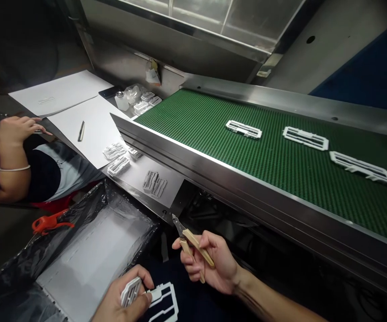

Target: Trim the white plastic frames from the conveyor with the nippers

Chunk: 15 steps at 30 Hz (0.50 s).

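Observation:
My right hand (pixel 218 264) is wrapped round a pair of side cutters (pixel 193 243) with cream handles, their pointed metal jaws aimed up and to the left. Low in the view, my left hand (pixel 123 295) grips white plastic frames: a slatted piece (pixel 131 290) sits against the fingers, and a larger white frame (pixel 168 304) juts out to the right under the thumb. The jaws stay apart from these frames. Below my hands the background is dark, and part of the held plastic is hidden by my fingers.
A green conveyor belt (pixel 193 125) carries several white frames (pixel 305 137). More frames (pixel 118 165) lie on the metal table beside a knife (pixel 81 131). At lower left is a bag-lined box (pixel 89 250) with an orange tool (pixel 51 222). A co-worker's hand (pixel 17 129) is at left.

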Each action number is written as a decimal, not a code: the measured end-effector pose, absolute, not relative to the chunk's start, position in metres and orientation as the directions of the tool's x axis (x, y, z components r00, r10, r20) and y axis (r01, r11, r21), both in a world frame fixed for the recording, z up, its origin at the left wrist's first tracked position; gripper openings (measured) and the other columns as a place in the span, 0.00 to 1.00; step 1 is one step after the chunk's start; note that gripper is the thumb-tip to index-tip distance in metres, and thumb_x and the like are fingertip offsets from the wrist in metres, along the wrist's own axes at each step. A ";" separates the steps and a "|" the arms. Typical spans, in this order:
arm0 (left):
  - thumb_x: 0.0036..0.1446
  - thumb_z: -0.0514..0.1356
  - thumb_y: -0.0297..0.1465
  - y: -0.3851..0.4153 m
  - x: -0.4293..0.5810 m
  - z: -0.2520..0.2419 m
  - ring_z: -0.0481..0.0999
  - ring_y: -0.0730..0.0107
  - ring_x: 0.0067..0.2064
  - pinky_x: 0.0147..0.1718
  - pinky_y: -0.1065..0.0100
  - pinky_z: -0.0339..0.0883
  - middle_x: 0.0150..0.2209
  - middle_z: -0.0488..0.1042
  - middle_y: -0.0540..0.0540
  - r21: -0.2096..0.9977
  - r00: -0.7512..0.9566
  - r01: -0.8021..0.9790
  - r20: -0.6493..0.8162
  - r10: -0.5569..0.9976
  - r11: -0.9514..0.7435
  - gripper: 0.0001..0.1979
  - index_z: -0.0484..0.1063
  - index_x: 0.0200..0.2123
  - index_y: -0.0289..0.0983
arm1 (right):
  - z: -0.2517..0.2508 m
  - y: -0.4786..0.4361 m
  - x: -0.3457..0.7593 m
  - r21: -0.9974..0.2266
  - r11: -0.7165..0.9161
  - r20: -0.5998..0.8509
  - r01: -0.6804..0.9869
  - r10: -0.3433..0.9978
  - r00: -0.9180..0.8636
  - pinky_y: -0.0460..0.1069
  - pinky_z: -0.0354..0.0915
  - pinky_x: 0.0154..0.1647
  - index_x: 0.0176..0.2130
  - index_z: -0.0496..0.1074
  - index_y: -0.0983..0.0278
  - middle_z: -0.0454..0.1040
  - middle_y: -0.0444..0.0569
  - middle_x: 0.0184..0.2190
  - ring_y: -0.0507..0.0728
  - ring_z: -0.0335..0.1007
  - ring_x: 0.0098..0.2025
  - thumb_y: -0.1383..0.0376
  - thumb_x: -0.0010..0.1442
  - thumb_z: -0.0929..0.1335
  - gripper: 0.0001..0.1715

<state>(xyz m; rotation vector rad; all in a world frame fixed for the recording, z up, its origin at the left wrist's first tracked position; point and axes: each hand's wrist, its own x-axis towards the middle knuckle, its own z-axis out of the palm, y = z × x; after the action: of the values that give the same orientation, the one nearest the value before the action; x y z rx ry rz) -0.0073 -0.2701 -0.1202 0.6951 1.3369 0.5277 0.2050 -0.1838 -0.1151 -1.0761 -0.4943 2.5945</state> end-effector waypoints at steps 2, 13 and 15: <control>0.45 0.60 0.37 -0.268 0.001 -0.120 0.54 0.74 0.22 0.23 0.70 0.47 0.18 0.57 0.57 0.706 0.233 0.085 -0.700 0.675 0.703 0.10 0.65 0.27 0.37 | -0.115 -0.188 0.203 -0.491 -0.869 -0.640 -0.057 0.405 -0.653 0.45 0.43 0.22 0.38 0.69 0.67 0.54 0.38 0.22 0.46 0.42 0.20 0.51 0.54 0.63 0.23; 0.54 0.57 0.52 -0.279 0.000 -0.099 0.67 0.70 0.26 0.28 0.70 0.61 0.26 0.72 0.49 0.750 0.226 -0.034 -0.638 0.736 0.661 0.24 0.72 0.41 0.38 | -0.124 -0.229 0.206 -0.727 -0.656 -0.546 0.203 0.373 -0.750 0.44 0.53 0.26 0.34 0.63 0.65 0.61 0.38 0.25 0.47 0.54 0.26 0.64 0.45 0.74 0.19; 0.52 0.62 0.49 -0.289 -0.005 -0.100 0.73 0.65 0.34 0.34 0.70 0.65 0.36 0.76 0.45 0.823 0.152 -0.041 -0.556 0.817 0.567 0.18 0.76 0.38 0.41 | -0.126 -0.230 0.208 -0.728 -0.657 -0.538 0.197 0.369 -0.757 0.44 0.54 0.26 0.34 0.64 0.65 0.62 0.39 0.26 0.47 0.56 0.26 0.64 0.46 0.74 0.18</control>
<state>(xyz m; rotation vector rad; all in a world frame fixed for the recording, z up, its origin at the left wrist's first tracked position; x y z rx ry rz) -0.0049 -0.2887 -0.0999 0.7663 1.2782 0.7112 0.2078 -0.2304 -0.1264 -1.0483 -1.2506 2.5641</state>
